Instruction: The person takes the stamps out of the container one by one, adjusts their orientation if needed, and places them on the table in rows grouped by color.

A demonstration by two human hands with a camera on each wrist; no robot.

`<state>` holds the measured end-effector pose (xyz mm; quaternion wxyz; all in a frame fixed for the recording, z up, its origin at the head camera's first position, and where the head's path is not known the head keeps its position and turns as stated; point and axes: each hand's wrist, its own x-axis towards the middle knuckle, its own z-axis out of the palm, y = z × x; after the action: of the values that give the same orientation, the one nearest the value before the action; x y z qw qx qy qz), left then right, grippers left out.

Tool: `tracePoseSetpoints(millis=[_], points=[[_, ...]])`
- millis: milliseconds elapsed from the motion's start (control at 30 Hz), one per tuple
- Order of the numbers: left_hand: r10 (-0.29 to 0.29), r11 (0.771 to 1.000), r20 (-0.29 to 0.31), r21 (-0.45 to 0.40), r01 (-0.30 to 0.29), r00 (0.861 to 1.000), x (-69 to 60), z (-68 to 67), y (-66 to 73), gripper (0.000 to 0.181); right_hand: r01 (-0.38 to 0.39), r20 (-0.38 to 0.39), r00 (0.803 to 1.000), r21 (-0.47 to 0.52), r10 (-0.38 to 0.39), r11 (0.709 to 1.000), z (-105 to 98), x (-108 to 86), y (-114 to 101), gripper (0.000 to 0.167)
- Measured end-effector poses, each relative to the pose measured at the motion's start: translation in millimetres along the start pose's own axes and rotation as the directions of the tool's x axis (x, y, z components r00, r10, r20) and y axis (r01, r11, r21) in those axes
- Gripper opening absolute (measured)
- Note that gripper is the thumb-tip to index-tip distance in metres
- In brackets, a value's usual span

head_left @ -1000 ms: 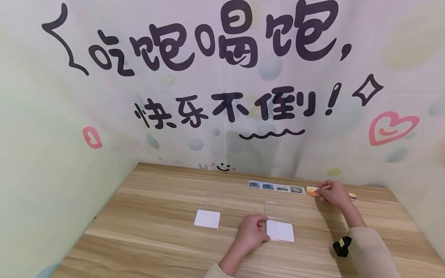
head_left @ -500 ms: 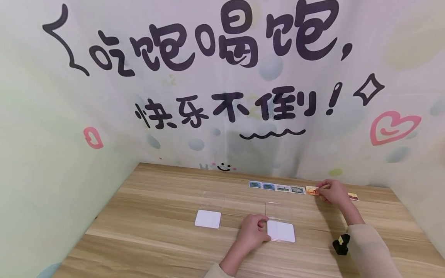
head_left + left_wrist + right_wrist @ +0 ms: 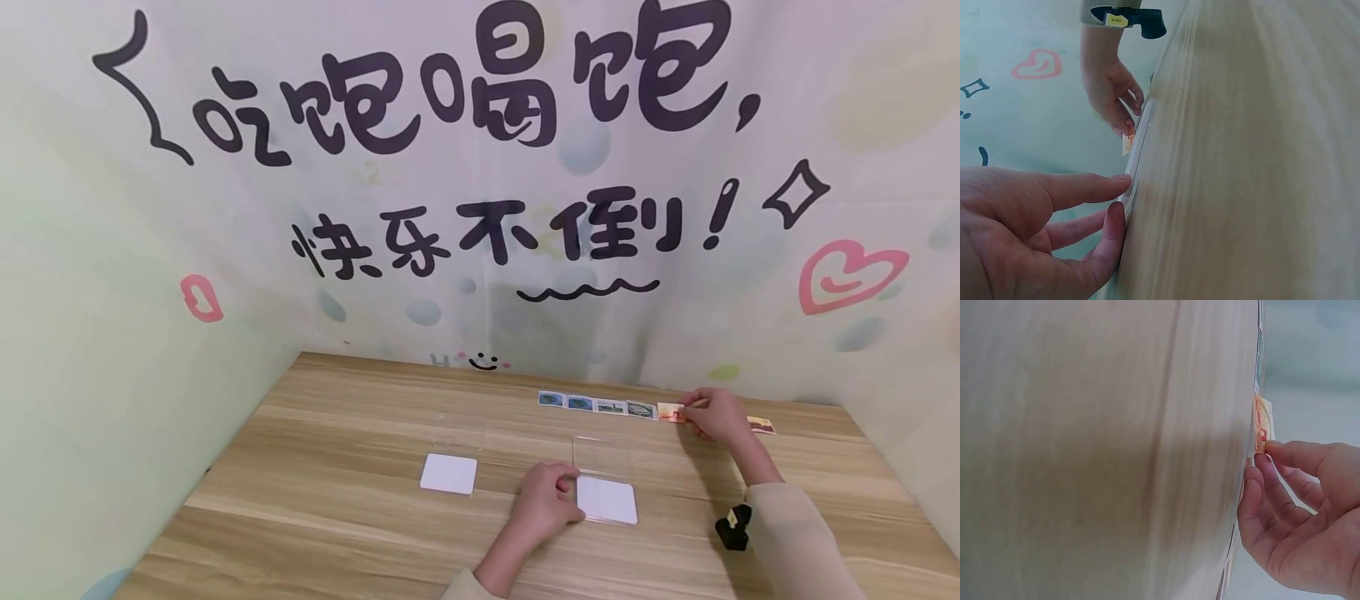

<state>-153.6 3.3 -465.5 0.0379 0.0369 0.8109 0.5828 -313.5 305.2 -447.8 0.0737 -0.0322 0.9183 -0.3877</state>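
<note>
My right hand [image 3: 717,414] pinches a small orange-and-yellow stamp [image 3: 1262,422] between thumb and fingertip, at the back right of the table. The right wrist view shows the stamp tilted up off the wood. Left of it runs a row of several small blue and grey stamps [image 3: 581,403]; another orange stamp [image 3: 761,425] lies beyond the hand, partly hidden by the wrist. Near the table's middle, my left hand [image 3: 543,502] holds the left edge of an opened clear plastic case [image 3: 1140,142] with thumb and index finger. A white card [image 3: 607,500] lies in its near half.
A second white card [image 3: 448,473] lies left of my left hand, with a faint clear flap [image 3: 457,432] behind it. A printed wall cloth [image 3: 420,317] hangs behind the wooden table [image 3: 315,483]. A black device [image 3: 733,529] sits on my right wrist.
The orange stamp in my right hand has shifted slightly left, toward the row of blue and grey stamps. My left hand keeps its place on the case.
</note>
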Motion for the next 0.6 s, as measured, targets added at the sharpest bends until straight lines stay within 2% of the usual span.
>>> tracePoseSetpoints(millis=[600], points=[[-0.005, 1.000, -0.004, 0.005, 0.005, 1.000, 0.2, 0.5, 0.3, 0.044, 0.018, -0.018, 1.000, -0.046, -0.019, 0.999, 3.5, 5.5, 6.2, 0.020]])
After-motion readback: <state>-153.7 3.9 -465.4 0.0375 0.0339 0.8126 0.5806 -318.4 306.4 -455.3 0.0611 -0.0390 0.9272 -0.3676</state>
